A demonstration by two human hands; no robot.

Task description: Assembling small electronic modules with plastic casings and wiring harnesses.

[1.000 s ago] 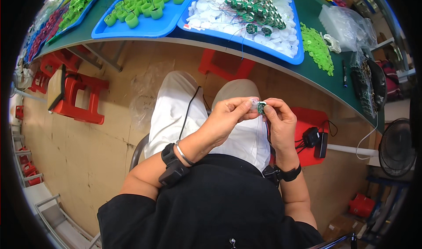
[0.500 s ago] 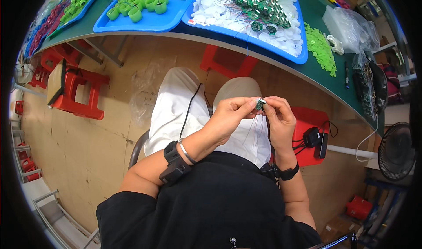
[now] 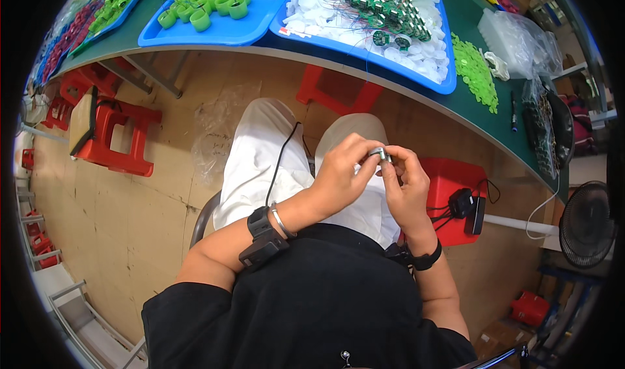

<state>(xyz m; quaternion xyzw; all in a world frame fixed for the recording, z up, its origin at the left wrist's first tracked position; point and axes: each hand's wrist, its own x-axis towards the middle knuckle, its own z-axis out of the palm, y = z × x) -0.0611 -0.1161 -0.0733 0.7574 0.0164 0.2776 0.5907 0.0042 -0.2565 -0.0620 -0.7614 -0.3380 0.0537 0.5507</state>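
Note:
Above my lap, both hands meet at a small green circuit board (image 3: 382, 155) with a pale, rounded part along its edge. My left hand (image 3: 341, 179) pinches it from the left between thumb and fingers. From the right, the thumb and fingertips of my right hand (image 3: 407, 188) close on the same board. Fingertips cover much of it, so its full shape is hidden. On the table, a blue tray (image 3: 449, 69) bears white round caps (image 3: 319, 11) and a cluster of similar green boards (image 3: 390, 14) with thin wires.
Left of that tray stands another blue tray (image 3: 195, 41) with green cups (image 3: 200, 20). Green discs (image 3: 475, 72), a pen (image 3: 513, 112) and plastic bags (image 3: 521, 40) lie at the table's right. A red stool (image 3: 449, 167) carries black devices; a fan (image 3: 588, 222) is beyond it.
Both hands have turned the board and come slightly lower and closer to me. A pale rounded edge now shows on it, and the wires that hung below are less visible.

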